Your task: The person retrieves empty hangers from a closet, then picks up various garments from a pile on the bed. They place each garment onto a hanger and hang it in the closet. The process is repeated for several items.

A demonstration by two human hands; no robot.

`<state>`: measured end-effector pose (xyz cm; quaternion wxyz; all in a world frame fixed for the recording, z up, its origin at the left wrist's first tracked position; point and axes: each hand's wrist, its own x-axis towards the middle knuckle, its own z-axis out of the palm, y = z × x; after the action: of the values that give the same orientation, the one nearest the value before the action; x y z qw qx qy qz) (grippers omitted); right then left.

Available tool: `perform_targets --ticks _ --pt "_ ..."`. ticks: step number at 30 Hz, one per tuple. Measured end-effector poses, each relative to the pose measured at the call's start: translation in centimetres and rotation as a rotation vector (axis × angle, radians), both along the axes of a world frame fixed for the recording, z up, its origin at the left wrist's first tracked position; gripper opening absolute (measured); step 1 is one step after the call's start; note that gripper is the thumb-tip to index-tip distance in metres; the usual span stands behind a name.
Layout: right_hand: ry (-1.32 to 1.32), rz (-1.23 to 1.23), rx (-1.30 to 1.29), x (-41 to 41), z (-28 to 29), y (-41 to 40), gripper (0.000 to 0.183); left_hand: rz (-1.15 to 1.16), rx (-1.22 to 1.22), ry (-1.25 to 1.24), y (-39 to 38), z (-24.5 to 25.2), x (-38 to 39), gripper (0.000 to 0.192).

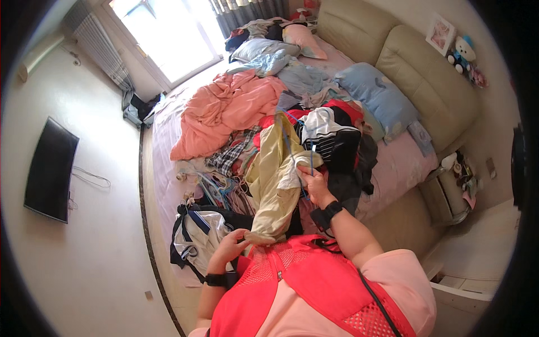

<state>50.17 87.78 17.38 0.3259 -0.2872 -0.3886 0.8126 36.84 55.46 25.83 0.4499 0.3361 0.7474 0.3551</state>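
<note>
A pale yellow garment [273, 168] with a white lining or cloth part stretches over the clothes pile towards my body. My left hand [230, 248] pinches its near edge, close to my vest. Further up on the right, my right hand [313, 185] holds a blue clothes hanger [311, 158] beside the garment's whitish part; whether those fingers also grip the cloth is hard to tell. Several hangers [217, 187] lie bunched on the bed left of the garment. Next to my left hand is a white and black garment [202, 231].
Around the garment, the bed [168, 126] bears a salmon quilt [231, 105], a checked cloth [231, 153], a striped black-and-white garment [328, 139] and blue pillows [379, 97]. A nightstand [442, 198] holding small items stands right of the bed. A television [52, 168] hangs on the left wall.
</note>
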Motion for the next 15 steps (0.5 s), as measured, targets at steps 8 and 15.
perform_targets --ticks 8,15 --pt "-0.177 0.573 0.642 2.8 14.2 -1.5 0.017 0.318 0.251 0.048 0.0 0.9 -3.3 0.038" --pt "0.059 0.854 0.51 4.7 21.2 -3.3 0.02 0.143 0.552 0.395 4.4 3.5 -4.4 0.045"
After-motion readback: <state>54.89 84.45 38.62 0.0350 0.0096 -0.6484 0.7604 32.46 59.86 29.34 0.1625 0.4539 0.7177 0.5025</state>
